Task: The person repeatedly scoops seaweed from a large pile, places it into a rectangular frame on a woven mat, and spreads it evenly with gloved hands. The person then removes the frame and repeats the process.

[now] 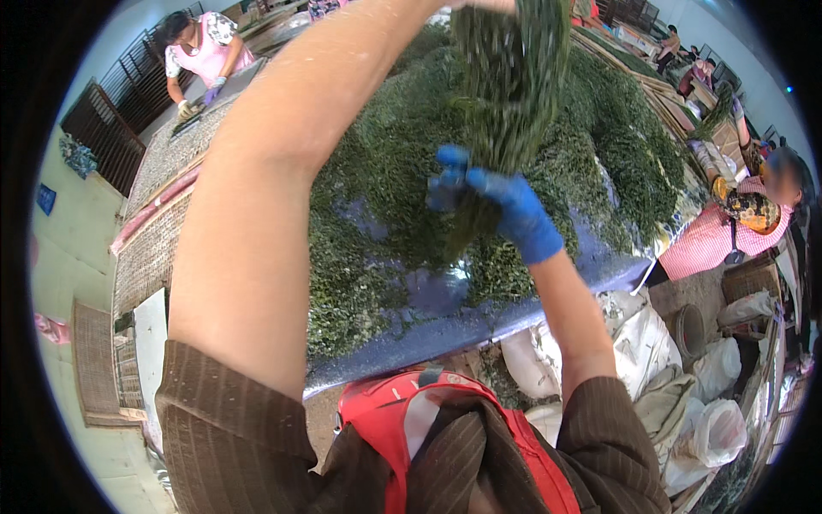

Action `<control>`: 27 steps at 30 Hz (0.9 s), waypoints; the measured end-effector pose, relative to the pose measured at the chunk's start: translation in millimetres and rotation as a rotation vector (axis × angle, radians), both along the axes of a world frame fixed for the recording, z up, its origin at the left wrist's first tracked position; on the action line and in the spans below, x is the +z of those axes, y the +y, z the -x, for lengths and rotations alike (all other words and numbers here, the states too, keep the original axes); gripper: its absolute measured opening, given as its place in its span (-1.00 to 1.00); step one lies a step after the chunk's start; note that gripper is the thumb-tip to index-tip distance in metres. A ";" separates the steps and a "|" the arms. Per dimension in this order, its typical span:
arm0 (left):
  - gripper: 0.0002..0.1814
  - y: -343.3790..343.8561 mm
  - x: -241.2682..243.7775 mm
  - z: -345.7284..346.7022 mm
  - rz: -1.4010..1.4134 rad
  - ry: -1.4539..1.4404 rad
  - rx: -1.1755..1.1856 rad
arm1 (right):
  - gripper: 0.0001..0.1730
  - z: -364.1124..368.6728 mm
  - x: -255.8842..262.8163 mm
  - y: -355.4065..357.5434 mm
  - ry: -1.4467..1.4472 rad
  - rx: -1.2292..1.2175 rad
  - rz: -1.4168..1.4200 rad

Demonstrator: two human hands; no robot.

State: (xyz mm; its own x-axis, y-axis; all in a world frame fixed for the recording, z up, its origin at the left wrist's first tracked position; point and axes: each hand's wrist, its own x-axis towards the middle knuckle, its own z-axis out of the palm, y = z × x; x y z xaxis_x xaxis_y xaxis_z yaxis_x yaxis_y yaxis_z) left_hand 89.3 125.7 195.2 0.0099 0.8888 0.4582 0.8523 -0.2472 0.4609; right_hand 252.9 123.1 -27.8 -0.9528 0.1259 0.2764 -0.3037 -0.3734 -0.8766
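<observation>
A thick bundle of long dark green plant-like strands (514, 83) hangs down from the top edge of the view, blurred by motion. My left hand (488, 5) is at its upper end, mostly cut off by that edge, with my bare forearm crossing the left side. In a blue glove, my right hand (507, 205) curls around the bundle's lower end, and strand tips show below the palm. Beneath both hands, loose green material (385, 193) lies in heaps on a table covered with blue-purple sheeting (437, 289).
Woven mats (151, 225) lie on the left, where a person in a pink apron (212, 42) works. At right stands another person in a checked garment (700, 241). White sacks (645, 340) and a clear plastic bag (719, 430) sit below the table's right side.
</observation>
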 end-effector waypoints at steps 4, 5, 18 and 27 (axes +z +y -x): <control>0.01 29.0 -108.4 27.3 0.787 0.041 0.074 | -0.51 -58.1 -109.6 -37.4 -0.380 0.164 0.661; -0.07 36.2 -136.9 41.8 0.855 0.042 0.029 | -0.51 -67.7 -142.6 -33.1 -0.346 0.242 0.770; -0.38 -128.4 -233.1 22.2 0.778 -0.157 0.012 | -0.54 -37.1 16.8 51.0 -0.206 -0.062 0.071; -0.73 -125.1 -157.1 -26.1 -0.028 0.169 -0.170 | -0.80 -8.4 234.1 102.5 -0.260 -0.349 -0.751</control>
